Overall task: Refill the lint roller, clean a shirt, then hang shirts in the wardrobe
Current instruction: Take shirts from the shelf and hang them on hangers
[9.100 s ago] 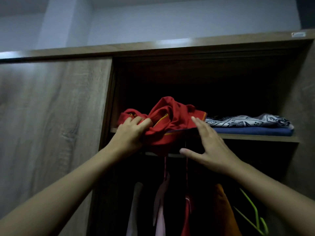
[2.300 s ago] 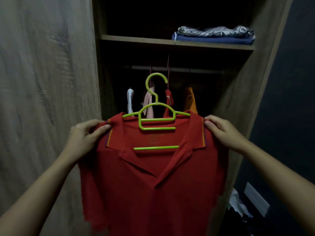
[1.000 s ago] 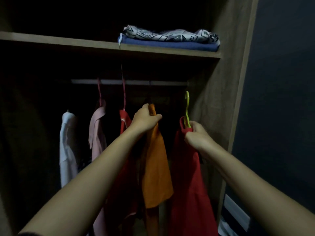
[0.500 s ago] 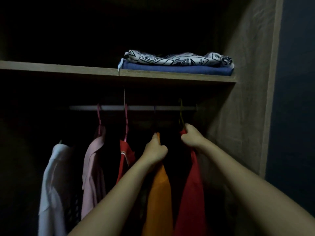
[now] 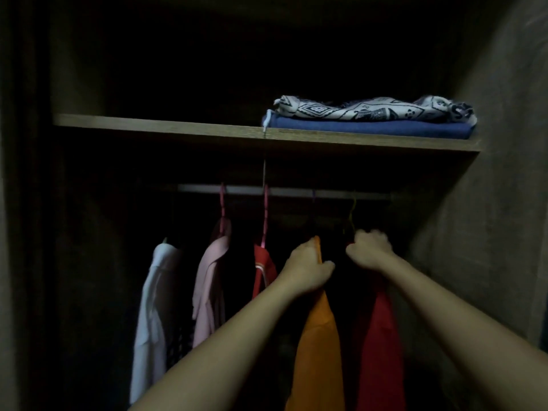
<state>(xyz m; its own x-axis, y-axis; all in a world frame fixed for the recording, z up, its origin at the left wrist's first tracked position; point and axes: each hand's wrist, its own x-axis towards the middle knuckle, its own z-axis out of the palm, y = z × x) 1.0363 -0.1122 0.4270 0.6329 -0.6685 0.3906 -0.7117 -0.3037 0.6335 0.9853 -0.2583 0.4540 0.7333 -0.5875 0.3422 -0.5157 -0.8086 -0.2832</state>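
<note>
Inside the dark wardrobe, a red polo shirt point(image 5: 381, 345) hangs at the far right on a green hanger point(image 5: 351, 215), whose hook reaches up to the metal rail point(image 5: 290, 191). My right hand point(image 5: 369, 249) is closed on the shirt's top at the hanger's neck. My left hand point(image 5: 308, 269) grips the shoulder of an orange shirt point(image 5: 318, 351) hanging just left of it. The dark hides whether the hook rests fully on the rail.
Further left hang another red shirt point(image 5: 264, 271), a pink shirt point(image 5: 210, 289) and a white shirt point(image 5: 154, 304). A wooden shelf point(image 5: 178, 130) above the rail carries a patterned cloth point(image 5: 373, 109) on folded blue fabric point(image 5: 364, 129). The wardrobe's side wall point(image 5: 480, 232) stands close on the right.
The red shirt went from held open on its hanger in front of the wardrobe to hanging at the rail. In the last half second my hands barely shifted; the view moved closer.
</note>
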